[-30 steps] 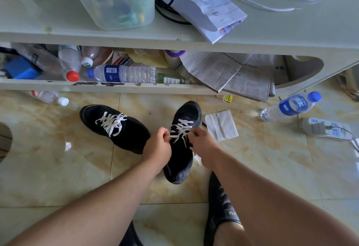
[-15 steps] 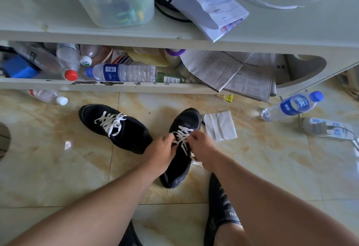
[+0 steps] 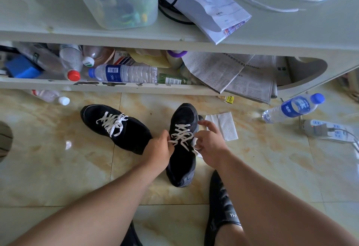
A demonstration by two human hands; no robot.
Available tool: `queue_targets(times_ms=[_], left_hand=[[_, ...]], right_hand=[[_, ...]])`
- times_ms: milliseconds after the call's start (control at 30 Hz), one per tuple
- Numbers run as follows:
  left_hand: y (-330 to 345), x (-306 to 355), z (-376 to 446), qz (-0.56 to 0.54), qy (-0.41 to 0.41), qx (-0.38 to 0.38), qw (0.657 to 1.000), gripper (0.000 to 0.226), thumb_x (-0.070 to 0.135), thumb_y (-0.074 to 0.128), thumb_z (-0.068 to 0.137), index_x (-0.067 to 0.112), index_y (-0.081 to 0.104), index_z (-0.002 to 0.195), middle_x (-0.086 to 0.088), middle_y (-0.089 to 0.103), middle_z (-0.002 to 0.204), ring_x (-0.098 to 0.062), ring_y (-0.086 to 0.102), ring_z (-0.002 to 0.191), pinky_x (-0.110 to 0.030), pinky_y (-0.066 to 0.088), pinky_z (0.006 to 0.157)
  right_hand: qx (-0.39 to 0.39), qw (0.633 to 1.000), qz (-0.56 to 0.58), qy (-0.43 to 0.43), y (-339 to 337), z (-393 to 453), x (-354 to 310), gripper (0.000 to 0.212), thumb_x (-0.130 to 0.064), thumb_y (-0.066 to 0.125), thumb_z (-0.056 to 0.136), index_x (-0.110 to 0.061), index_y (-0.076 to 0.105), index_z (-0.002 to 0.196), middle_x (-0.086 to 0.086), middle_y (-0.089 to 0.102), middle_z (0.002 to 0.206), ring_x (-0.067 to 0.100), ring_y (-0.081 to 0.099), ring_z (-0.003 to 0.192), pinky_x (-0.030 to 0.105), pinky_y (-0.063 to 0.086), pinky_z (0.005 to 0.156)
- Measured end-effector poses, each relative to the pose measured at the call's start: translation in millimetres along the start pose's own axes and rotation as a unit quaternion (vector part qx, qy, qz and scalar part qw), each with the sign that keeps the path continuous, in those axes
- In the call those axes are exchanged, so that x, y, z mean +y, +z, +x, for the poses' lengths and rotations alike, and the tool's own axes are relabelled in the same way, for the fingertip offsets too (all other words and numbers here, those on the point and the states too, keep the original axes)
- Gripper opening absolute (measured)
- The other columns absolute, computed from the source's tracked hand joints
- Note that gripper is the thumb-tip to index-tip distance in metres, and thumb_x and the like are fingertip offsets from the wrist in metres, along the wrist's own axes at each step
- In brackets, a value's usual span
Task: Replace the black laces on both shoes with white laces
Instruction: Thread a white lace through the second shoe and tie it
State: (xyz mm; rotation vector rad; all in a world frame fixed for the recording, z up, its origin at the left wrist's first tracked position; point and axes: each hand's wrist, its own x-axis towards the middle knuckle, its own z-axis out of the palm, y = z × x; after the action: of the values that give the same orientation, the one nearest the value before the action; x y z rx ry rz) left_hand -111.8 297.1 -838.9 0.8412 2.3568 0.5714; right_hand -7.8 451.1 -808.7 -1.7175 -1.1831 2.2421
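A person is sitting on a marbled tile floor point(image 3: 58, 168), looking down at two black sneakers. The right sneaker point(image 3: 182, 144) is lying between the forearms, toe pointing away toward a low white table point(image 3: 291, 38). Its white lace point(image 3: 181, 134) is criss-crossing the eyelets. The left hand point(image 3: 159, 150) is pinching a strand of that lace at the shoe's left edge, fingers curled around it. The right hand point(image 3: 208, 142) is now spreading apart from the left one; half a second ago both hands were bunched close together over the tongue. Its index finger is stretching toward the toe while the lower fingers are curling around a lace end (the exact grip is partly hidden).

The left sneaker point(image 3: 114, 127) is lying just beside, angled outward, already laced in white and untouched since before. A folded white tissue point(image 3: 223, 125) is resting just right of the shoe being laced. A blue-labelled water bottle point(image 3: 293, 107) is lying on the floor farther right, near a power strip point(image 3: 326, 130).
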Motion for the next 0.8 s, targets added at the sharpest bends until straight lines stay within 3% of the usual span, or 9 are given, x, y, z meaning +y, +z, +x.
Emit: queue_targets(times_ms=[100,200,300,433,567,667,800], left_hand=[[-1.7,1.2,-1.8,-0.001,-0.011,0.0,1.0,0.011,0.015,0.05,0.102,0.015,0.045,0.092,0.003,0.05,0.065,-0.025,0.049,0.061,-0.028,0.021,0.045],[-1.5,3.3,-4.0,-0.009,-0.019,-0.007,1.0,0.014,0.016,0.05,0.102,0.015,0.044,0.09,0.002,0.05,0.065,-0.025,0.052,0.061,-0.037,0.026,0.05],[0.1,4.7,-6.2,-0.048,-0.018,-0.017,0.999,0.017,0.021,0.052,0.103,0.017,0.046,0.088,-0.001,0.055,0.069,-0.026,0.056,0.065,-0.039,0.032,0.055],[2.9,6.1,-9.7,-0.145,-0.025,-0.008,0.989,0.023,0.031,0.061,0.102,0.025,0.049,0.083,0.0,0.057,0.077,-0.018,0.055,0.067,-0.037,0.04,0.059],[7.0,7.6,-11.1,-0.195,-0.118,0.022,0.974,0.019,0.031,0.06,0.104,0.025,0.05,0.088,0.004,0.063,0.081,-0.017,0.057,0.071,-0.033,0.043,0.062],[9.7,8.4,-9.3,-0.221,-0.166,0.014,0.961,0.018,0.028,0.058,0.103,0.025,0.048,0.088,0.004,0.059,0.076,-0.02,0.052,0.068,-0.034,0.04,0.062],[0.9,5.2,-7.0,-0.116,-0.137,-0.024,0.983,0.02,0.029,0.055,0.102,0.023,0.043,0.087,0.002,0.054,0.066,-0.022,0.051,0.063,-0.034,0.037,0.056]], right_hand=[[-0.007,0.993,-0.119,-0.024,3.4,-1.5,-4.3,0.051,0.015,0.047,0.083,-0.02,0.068,0.113,0.002,0.043,0.064,0.012,0.034,0.046,0.028,0.029,0.045],[-0.008,0.948,-0.308,-0.08,6.7,-4.4,-7.1,0.048,0.01,0.044,0.083,-0.027,0.069,0.101,0.003,0.059,0.084,0.014,0.043,0.051,0.027,0.036,0.047],[-0.004,0.91,-0.404,-0.092,5.5,-4.0,-5.7,0.048,0.004,0.043,0.085,-0.033,0.066,0.104,-0.001,0.064,0.097,0.016,0.051,0.06,0.021,0.039,0.045],[0.015,0.907,-0.409,-0.098,-6.2,-4.6,7.2,0.04,-0.013,0.057,0.091,-0.035,0.057,0.124,-0.007,0.06,0.092,0.011,0.058,0.069,0.018,0.042,0.048],[0.024,0.925,-0.373,-0.072,-12.0,-11.4,25.5,0.049,-0.042,0.072,0.087,-0.036,0.05,0.13,-0.012,0.061,0.1,0.005,0.063,0.083,0.021,0.046,0.058],[0.014,0.926,-0.376,-0.04,-7.4,-12.7,35.4,0.048,-0.04,0.071,0.087,-0.032,0.051,0.13,-0.007,0.063,0.099,0.009,0.064,0.078,0.022,0.047,0.057],[0.028,0.905,-0.42,-0.066,-3.7,-11.0,36.3,0.049,-0.04,0.065,0.088,-0.026,0.054,0.134,-0.004,0.065,0.103,0.011,0.064,0.082,0.027,0.051,0.062]])
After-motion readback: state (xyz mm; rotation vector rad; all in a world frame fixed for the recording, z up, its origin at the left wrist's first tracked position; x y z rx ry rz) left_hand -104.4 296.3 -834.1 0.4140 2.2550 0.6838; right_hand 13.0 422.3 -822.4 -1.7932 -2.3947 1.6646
